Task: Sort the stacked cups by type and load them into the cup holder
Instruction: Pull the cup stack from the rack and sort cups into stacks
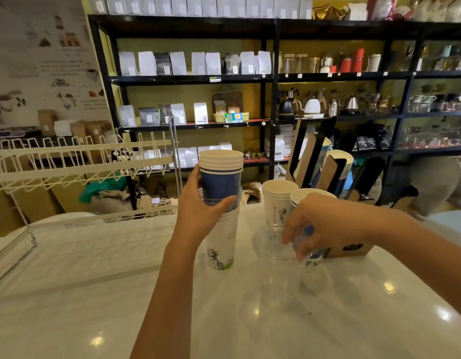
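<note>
My left hand (pixel 201 208) grips a stack of blue paper cups (pixel 221 177) nested in clear plastic cups, held on top of a white printed cup stack (pixel 223 244) that stands on the counter. My right hand (pixel 320 224) is closed on a blue cup with a white rim (pixel 308 198), low over the counter beside a clear plastic cup (pixel 269 242). Behind that stands a white paper cup stack (pixel 277 200). The black and brown cup holder (pixel 315 159) stands at the back right, with cups in its slots.
A white wire rack (pixel 81 161) stands along the left edge of the white counter (pixel 94 281). Black shelving (pixel 273 99) with coffee bags, kettles and jars fills the background. Another clear cup (pixel 315 278) stands near my right wrist.
</note>
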